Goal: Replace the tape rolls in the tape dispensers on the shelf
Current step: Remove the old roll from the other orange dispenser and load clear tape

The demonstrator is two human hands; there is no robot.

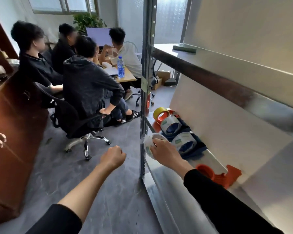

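Note:
My right hand grips a clear tape roll with a white core at the front edge of the metal shelf. Behind it on the shelf stand two blue dispensers loaded with clear tape rolls. Farther back, an orange dispenser carries a yellow tape roll. An orange dispenser with a bare hub lies on the shelf by my right forearm. My left hand hangs over the floor as a fist and holds nothing.
The shelf's upright metal post stands between my two hands. A white board leans along the back of the shelf. Several people sit on office chairs around a desk to the left. A brown cabinet lines the left wall.

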